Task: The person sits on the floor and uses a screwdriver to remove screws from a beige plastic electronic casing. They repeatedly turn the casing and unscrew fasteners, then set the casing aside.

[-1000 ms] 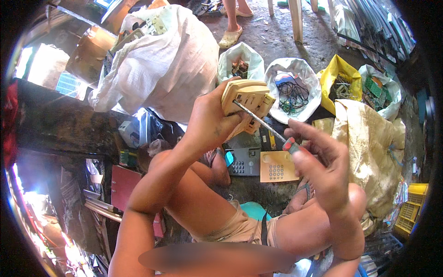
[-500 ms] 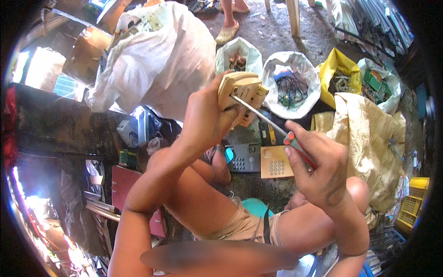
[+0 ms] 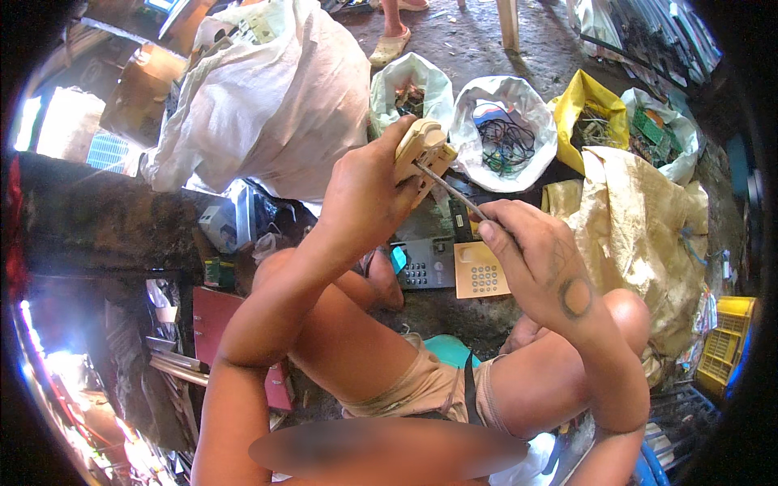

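My left hand (image 3: 365,188) is closed round a cream plastic telephone casing (image 3: 433,139), raised in front of me and tilted, with its recessed side toward the right. In my right hand (image 3: 531,257) is a screwdriver (image 3: 455,194). Its thin metal shaft slants up to the left, and the tip meets a recess in the casing; how deep it sits I cannot tell. My right fingers wrap over the handle and hide it. Below, on the ground between my legs, lie a dark grey telephone keypad panel (image 3: 427,265) and a beige keypad panel (image 3: 481,270).
Beyond my hands stand open sacks: a pale one (image 3: 379,108) with scrap, a white one (image 3: 464,156) with cables, a yellow one (image 3: 566,108), and another with green circuit boards (image 3: 651,128). A bulky white sack (image 3: 279,105) stands left. A person's clog (image 3: 390,47) shows behind.
My right hand has turned and shifted slightly up and left, so the red and grey screwdriver handle is now covered. The casing is angled differently. The whole view has shifted a little.
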`<state>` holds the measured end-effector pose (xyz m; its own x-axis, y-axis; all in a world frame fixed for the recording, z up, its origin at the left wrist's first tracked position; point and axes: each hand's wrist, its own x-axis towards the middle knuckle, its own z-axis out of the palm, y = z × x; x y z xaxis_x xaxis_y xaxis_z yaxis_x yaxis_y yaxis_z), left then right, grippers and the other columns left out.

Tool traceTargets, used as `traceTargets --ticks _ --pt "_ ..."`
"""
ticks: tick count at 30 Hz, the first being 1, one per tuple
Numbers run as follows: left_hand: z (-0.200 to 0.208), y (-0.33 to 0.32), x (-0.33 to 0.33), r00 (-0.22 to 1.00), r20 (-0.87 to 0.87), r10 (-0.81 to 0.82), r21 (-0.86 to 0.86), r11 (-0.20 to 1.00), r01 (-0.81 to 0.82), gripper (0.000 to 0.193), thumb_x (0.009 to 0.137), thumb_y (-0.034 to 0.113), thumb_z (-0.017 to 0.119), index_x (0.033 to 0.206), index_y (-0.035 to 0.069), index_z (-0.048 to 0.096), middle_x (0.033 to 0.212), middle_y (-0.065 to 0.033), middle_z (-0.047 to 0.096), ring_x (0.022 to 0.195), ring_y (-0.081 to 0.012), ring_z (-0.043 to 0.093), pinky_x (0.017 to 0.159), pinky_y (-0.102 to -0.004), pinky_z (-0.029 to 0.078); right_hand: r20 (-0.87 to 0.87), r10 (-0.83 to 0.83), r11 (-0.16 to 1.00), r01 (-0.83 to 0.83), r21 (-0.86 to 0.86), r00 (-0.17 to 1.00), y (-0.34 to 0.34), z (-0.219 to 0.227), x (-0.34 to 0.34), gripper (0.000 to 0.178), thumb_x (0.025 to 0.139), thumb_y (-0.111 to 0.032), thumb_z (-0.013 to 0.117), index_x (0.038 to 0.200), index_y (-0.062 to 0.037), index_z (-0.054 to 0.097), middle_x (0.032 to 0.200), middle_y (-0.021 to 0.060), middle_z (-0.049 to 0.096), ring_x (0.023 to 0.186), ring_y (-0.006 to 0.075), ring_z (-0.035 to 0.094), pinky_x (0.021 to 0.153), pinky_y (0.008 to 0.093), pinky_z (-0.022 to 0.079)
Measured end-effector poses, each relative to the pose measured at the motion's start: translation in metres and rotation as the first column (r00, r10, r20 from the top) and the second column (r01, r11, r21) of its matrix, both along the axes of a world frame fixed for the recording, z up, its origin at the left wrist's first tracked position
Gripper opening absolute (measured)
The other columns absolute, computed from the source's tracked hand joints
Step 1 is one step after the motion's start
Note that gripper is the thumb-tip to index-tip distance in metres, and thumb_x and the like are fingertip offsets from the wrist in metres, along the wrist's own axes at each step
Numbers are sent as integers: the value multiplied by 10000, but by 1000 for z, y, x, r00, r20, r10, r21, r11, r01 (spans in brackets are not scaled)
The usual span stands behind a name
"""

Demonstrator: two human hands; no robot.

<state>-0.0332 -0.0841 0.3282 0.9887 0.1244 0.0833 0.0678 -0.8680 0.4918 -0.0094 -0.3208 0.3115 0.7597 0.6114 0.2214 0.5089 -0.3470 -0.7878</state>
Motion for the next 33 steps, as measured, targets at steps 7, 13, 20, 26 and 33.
traceTargets --ticks 7,13,20,26,33 --pt "-8 -17 -8 999 -37 -14 11 1000 15 679 799 54 780 1437 62 550 1108 -298 711 1105 -483 673 879 -483 559 143 -108 988 122 -94 984 0 -16 -6 146 936 -192 704 903 -55 668 803 174 713 808 404 710 730 511 540" --pt "-9 -23 -6 997 28 -77 30 997 77 687 802 47 779 1447 66 542 1106 -297 707 1101 -485 670 882 -488 555 89 -104 982 116 -148 991 6 -16 -12 152 871 -172 748 834 -55 659 756 174 699 750 399 708 690 527 537" --pt "-5 -24 -4 992 37 -120 113 987 115 652 812 23 735 1427 1 523 1161 -287 703 964 -495 697 821 -548 565 82 -156 975 166 -146 984 8 -10 -8 200 807 -137 807 818 -55 625 797 162 677 840 395 673 771 506 495" --pt "1 -18 -2 997 -59 -50 -47 998 47 630 790 28 810 1385 45 606 1073 -223 755 1020 -360 743 875 -421 580 -36 -137 983 132 -129 990 7 1 -2 201 853 -154 779 853 -31 620 816 188 681 853 415 682 753 519 494" --pt "5 -6 4 996 -13 -93 -435 897 78 472 779 98 850 1204 -8 673 1002 -185 779 927 -215 760 838 -375 592 -164 6 999 -13 -43 986 5 9 5 167 1020 -181 606 985 -18 620 850 235 695 811 447 697 726 549 520"
